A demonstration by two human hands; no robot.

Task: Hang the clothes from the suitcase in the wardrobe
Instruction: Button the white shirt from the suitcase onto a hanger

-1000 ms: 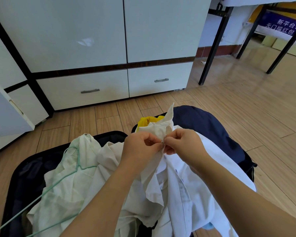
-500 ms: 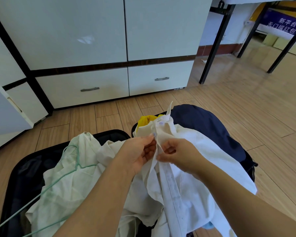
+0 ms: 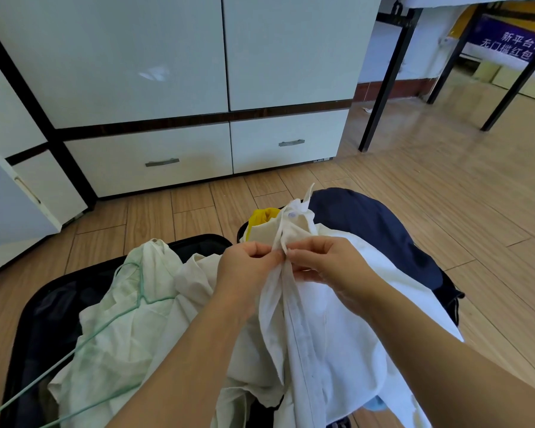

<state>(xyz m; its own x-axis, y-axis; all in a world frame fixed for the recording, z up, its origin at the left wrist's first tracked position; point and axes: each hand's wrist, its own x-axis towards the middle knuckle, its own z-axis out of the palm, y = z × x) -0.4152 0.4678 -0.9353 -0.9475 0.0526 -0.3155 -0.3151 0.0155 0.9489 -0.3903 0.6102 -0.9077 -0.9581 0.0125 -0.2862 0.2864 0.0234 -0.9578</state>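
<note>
Early stage, by my read: nothing hung yet, wardrobe doors in view are closed. Left hand and right hand both pinch the button placket of a white shirt, held up over the open black suitcase on the wood floor; probably working a button. Still in the case: a crumpled pale-green garment on a thin green wire hanger, plus navy and yellow fabric. Shirt is thin, limp cotton-like weave, creased.
</note>
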